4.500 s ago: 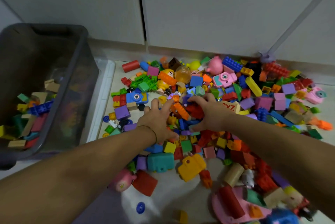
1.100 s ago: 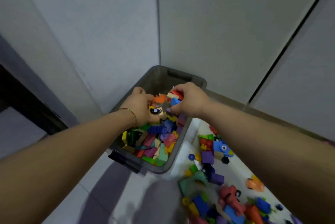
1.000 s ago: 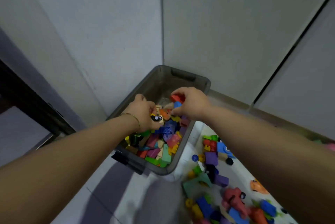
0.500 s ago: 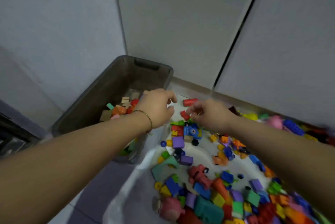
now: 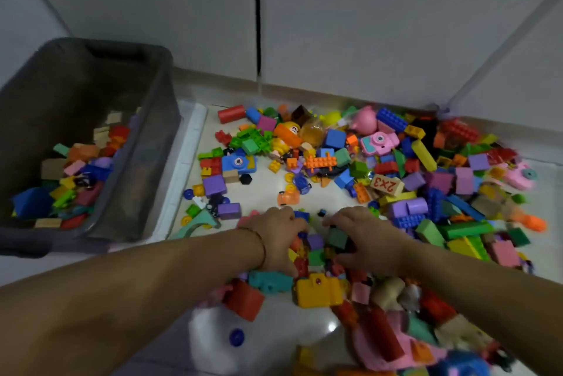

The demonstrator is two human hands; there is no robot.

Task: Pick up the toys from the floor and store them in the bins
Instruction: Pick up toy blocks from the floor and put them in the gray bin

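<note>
Many toys (image 5: 387,162) on glossy floor (image 5: 268,193) (cabinets (image 5: 350,10) behind)

Across the back, pale grey flat cupboard panels (image 5: 365,16), parted by a narrow dark vertical seam (image 5: 258,25); beneath them, a low beige skirting strip (image 5: 335,97) along the foot of the wall; at far right, a thin grey bar (image 5: 499,48) slanting down to the skirting; below, glossy cream floor tiles (image 5: 274,336) with one small white glint of light (image 5: 332,328); left of centre, a white ridged plastic edge (image 5: 195,138) lying flat on the tiles.
</note>
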